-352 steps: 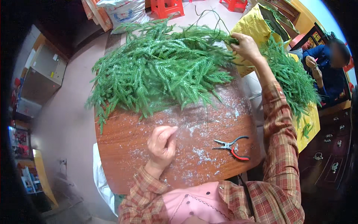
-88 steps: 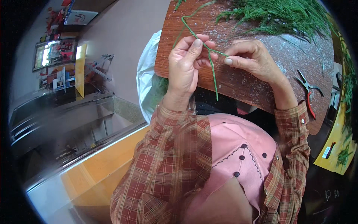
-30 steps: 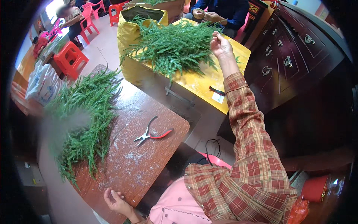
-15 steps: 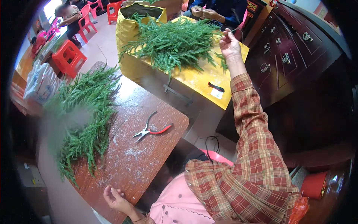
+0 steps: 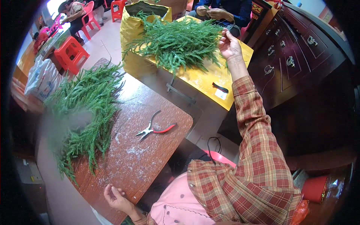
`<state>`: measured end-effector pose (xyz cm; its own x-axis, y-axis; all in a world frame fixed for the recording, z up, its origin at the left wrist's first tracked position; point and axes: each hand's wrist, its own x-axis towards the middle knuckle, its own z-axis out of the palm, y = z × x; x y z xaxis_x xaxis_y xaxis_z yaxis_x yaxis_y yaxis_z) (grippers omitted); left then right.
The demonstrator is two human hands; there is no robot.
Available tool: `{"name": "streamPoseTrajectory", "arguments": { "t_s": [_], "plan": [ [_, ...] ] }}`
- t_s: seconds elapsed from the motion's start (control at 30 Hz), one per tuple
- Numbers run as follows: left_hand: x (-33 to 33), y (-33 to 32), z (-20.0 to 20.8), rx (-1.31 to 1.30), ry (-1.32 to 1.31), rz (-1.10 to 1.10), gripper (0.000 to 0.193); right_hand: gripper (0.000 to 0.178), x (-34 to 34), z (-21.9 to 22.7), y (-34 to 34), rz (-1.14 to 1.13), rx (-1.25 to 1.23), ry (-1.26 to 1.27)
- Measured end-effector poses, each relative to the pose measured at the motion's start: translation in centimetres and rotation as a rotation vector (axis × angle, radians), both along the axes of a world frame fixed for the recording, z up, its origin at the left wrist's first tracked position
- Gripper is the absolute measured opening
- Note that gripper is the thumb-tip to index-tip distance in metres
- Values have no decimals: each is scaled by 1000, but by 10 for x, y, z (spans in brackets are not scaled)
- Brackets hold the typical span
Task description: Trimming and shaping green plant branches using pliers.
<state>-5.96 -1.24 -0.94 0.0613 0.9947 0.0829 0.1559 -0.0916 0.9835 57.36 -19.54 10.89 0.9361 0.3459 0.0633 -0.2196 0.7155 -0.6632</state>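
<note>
My right hand (image 5: pixel 229 47) is stretched far out over the yellow table, at the right edge of a pile of green artificial pine sprigs (image 5: pixel 183 45). Its fingers are curled together; whatever is between the fingertips is too small to make out. Close to me, my left hand (image 5: pixel 118 198) rests at the brown table's near edge, loosely curled with thumb and fingers apart and nothing visible in it. Red-and-black-handled pliers (image 5: pixel 153 128) lie spread on that table. Left of them is a second heap of pine sprigs (image 5: pixel 90 112), partly behind a grey blur.
White bits litter the brown table (image 5: pixel 168 146). A dark-handled tool (image 5: pixel 220 87) lies on the yellow table (image 5: pixel 210 99). Behind stand a yellow sack (image 5: pixel 129 37) and a seated person's hands (image 5: pixel 217 14). A dark drawer cabinet (image 5: pixel 300 56) flanks the right; a red stool (image 5: pixel 71 54) stands left.
My right hand has shifted slightly left, closer to the pine pile. The view has moved a little; my left hand and the pliers stay where they were.
</note>
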Motion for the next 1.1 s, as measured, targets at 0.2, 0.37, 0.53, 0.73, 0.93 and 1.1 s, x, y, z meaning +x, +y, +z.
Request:
{"name": "streamPoseTrajectory", "arguments": {
  "t_s": [0.2, 0.37, 0.53, 0.73, 0.93, 1.1],
  "plan": [
    [0, 1, 0, 6, -1, -6, 13, 15, -12, 7, 11, 82, 10, -39],
    [0, 1, 1, 15, -4, -15, 12, 15, -13, 6, 11, 99, 0, -47],
    [1, 0, 1, -2, -14, -12, 13, 14, -14, 6, 9, 65, -21, -33],
    [3, -1, 2, 4, -21, -2, 14, 14, -10, 5, 11, 53, -27, -5],
    [0, -1, -1, 6, -33, -28, 14, 14, -18, 8, 18, 101, -37, -14],
    [3, -2, 3, 11, -9, -2, 13, 21, -34, 13, 27, 284, -20, -106]
  ]
}}
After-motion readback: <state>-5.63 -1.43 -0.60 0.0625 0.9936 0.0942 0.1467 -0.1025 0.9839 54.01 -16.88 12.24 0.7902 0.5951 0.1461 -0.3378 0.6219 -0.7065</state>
